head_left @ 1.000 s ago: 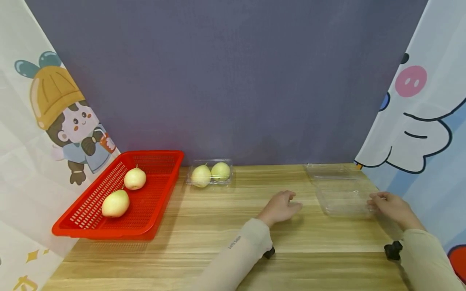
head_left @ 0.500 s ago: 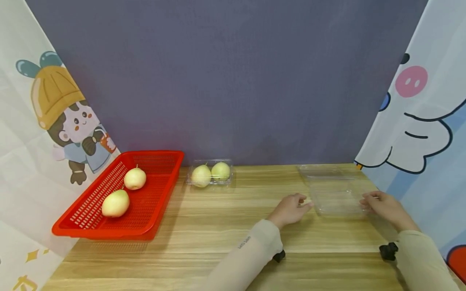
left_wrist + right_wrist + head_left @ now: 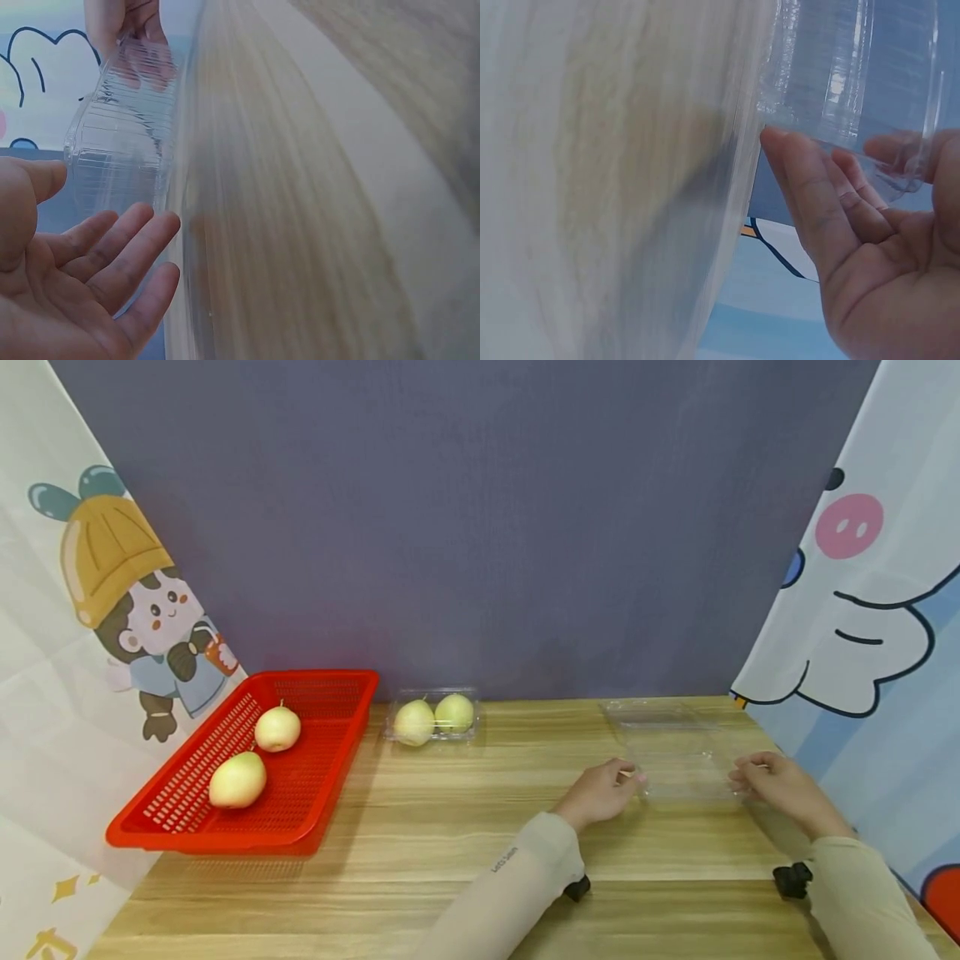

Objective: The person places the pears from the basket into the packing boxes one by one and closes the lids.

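Note:
A clear plastic clamshell box sits on the right side of the table, its lid folded back toward the wall. My right hand pinches the box's right edge, thumb over the rim and fingers underneath, as the right wrist view shows on the box wall. At the opposite edge is my left hand. In the left wrist view, its fingers are spread and relaxed beside the box; whether they touch it I cannot tell.
A red plastic basket at the left holds two pale yellow pears. Against the back wall stands another clear box with two pears inside. Printed curtains hang at both sides.
The clear box has slid left across the table with my right hand on it. My left hand has moved right, up to the box's left edge. Basket and pears stay put.

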### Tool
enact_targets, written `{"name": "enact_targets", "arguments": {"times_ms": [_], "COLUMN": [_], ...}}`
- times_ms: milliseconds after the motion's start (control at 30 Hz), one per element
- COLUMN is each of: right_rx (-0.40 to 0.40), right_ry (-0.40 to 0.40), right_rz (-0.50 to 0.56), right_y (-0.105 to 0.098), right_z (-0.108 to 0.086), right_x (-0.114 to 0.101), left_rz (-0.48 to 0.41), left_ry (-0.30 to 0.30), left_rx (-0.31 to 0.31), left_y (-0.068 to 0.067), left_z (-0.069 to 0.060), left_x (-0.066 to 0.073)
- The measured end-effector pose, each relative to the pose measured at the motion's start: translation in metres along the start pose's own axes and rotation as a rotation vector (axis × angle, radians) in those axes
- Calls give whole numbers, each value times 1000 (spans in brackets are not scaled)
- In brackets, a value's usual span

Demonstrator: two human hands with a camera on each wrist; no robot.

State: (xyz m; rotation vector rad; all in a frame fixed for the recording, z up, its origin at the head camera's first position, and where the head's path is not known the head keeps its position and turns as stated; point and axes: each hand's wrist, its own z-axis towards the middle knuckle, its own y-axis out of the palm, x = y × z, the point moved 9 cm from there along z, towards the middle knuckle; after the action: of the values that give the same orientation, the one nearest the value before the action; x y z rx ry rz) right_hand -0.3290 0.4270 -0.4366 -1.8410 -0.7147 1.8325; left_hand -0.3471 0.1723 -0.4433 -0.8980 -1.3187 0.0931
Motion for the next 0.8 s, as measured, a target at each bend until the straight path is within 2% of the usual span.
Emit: {"name": "enact_targets", "arguments": {"times_ms": [333,800], "right_rx": [-27,0], "right_ry": [-5,9], "right_rz": [7,5], "right_y": [6,16], "right_z": [4,4], "right_x": [-3,-18], "left_rz": [-23,-36], "left_ry": [-12,4], "left_rx": [27,52], "left_y": [-6,-19], "left_z": [-1,-7], "left_x": [-6,-9]}}
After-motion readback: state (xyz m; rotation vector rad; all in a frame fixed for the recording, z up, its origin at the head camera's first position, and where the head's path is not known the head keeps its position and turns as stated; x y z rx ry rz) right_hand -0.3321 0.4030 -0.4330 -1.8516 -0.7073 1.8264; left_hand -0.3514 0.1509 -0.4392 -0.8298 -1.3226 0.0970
